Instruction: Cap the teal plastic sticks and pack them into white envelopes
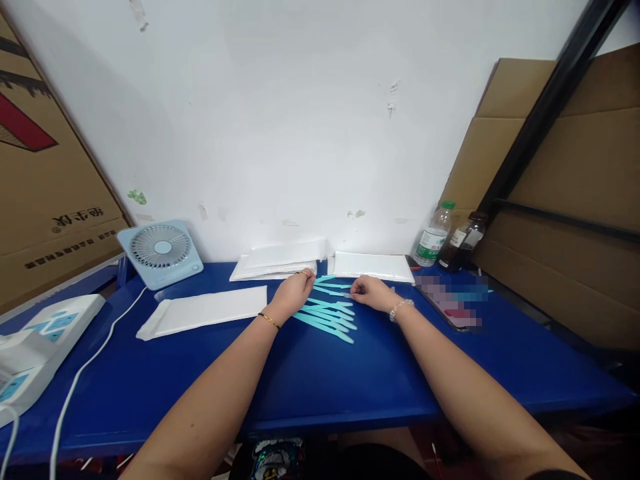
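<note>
Several slim teal eyebrow razors (327, 319) with paler ends lie fanned out side by side on the blue table (345, 387). My left hand (295, 293) is closed over the left ends of the upper ones, its fingertips pinched at a teal handle. From the other side, my right hand (369, 293) pinches the pale right end of one razor (330, 291) between thumb and fingers. My left fingers hide part of the handles. White padded mailers (275, 263) lie just behind my left hand, and another white padded mailer (373, 265) lies behind my right.
A long white padded envelope (205, 311) lies on the left, near a light-blue fan (161, 250) and a white power strip (50, 347) with cables. On the right are a phone (445, 303), a clear bottle (434, 237) and a dark bottle (461, 245). Cardboard (565, 187) stands beyond.
</note>
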